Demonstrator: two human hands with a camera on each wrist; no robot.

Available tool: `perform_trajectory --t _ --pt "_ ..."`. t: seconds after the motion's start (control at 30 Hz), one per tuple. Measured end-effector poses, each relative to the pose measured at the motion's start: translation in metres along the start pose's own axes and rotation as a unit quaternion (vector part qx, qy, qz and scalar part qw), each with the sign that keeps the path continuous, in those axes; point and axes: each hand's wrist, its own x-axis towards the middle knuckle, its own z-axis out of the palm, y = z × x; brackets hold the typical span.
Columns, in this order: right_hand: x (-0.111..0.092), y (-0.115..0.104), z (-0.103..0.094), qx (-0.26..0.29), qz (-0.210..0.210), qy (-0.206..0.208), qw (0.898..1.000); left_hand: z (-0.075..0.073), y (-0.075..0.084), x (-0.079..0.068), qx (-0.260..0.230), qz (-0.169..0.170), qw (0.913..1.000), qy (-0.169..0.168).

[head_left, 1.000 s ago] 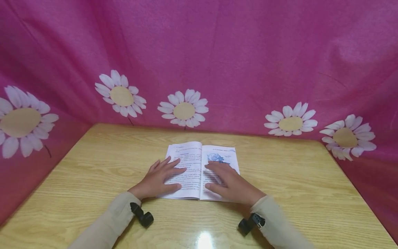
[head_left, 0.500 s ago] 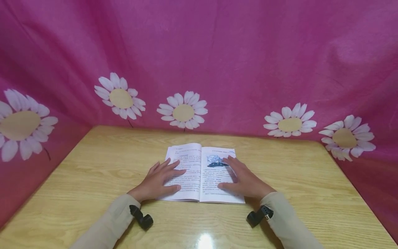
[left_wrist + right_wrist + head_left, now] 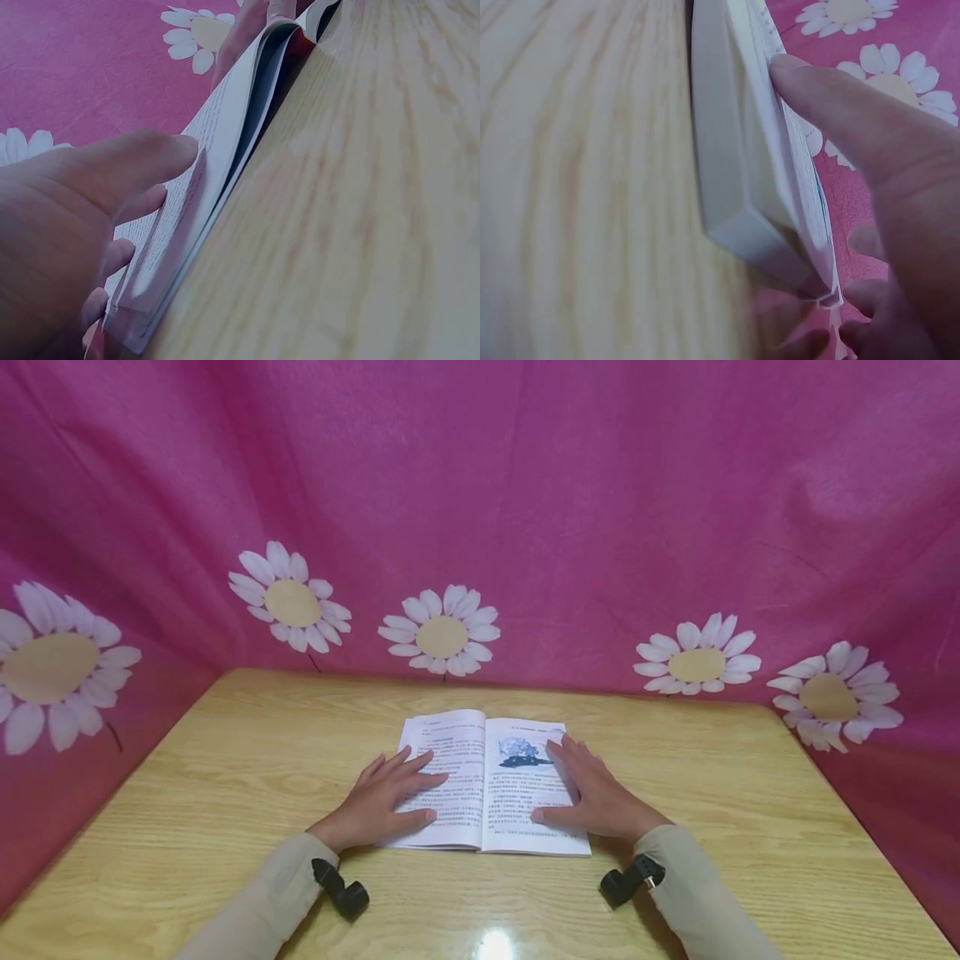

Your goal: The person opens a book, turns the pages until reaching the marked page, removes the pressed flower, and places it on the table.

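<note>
An open book (image 3: 510, 835) lies on the table, its left page full of print and its right page bearing a blue picture above text. On the left page rests my left hand (image 3: 382, 802), fingers spread and thumb pointing inward. My right hand (image 3: 600, 793) lies along the outer edge of the right page, thumb on the lower text and fingertips near the picture. In the left wrist view, the left thumb (image 3: 150, 161) lies over the printed page (image 3: 217, 150). The right wrist view shows the right thumb (image 3: 817, 90) at the page and the thick page block (image 3: 724, 150) beneath it.
The wooden table (image 3: 225, 752) spreads around the book. Behind it and at both sides hangs a pink cloth (image 3: 525, 485) printed with large white daisies. A black wrist camera (image 3: 341, 889) is strapped to the left sleeve, another black camera (image 3: 630, 881) to the right.
My right hand has moved right, from over the middle of the right page to its outer edge, uncovering the blue picture and text. The left hand stays in place on the left page.
</note>
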Motion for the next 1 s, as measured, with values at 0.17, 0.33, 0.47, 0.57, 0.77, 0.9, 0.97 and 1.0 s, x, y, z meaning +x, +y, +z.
perform_trajectory --t 0.17,0.33,0.47,0.57,0.77,0.9,0.97,1.0 --pt "0.0007 0.0014 0.0017 -0.006 0.002 -0.002 1.0 0.0007 0.0001 -0.0002 -0.005 -0.004 1.0 -0.004" --pt "0.001 0.0009 0.0022 -0.017 0.011 -0.003 1.0 0.0 0.0005 -0.0005 -0.007 -0.001 1.0 -0.003" --pt "0.0013 0.0007 0.0021 -0.02 0.011 -0.003 1.0 -0.0004 0.001 -0.0004 -0.005 0.002 1.0 -0.002" --pt "0.0011 0.0004 0.0019 -0.02 0.009 -0.003 1.0 -0.0006 0.0009 -0.0006 -0.004 0.002 1.0 -0.003" --pt "0.0018 -0.0009 0.0017 -0.014 0.004 0.001 1.0 -0.0003 -0.0001 -0.0003 -0.001 0.001 1.0 -0.003" --pt "0.0033 -0.0023 0.0021 -0.011 0.003 0.006 1.0 -0.0004 -0.0003 0.0002 0.002 -0.003 1.0 -0.005" --pt "0.0037 -0.0023 0.0025 -0.009 0.004 0.007 1.0 -0.0006 0.0001 0.0001 0.001 -0.006 1.0 -0.007" --pt "0.0038 -0.0021 0.0027 -0.006 0.006 0.008 1.0 -0.0007 0.0002 0.0002 0.0 -0.008 0.9999 -0.008"
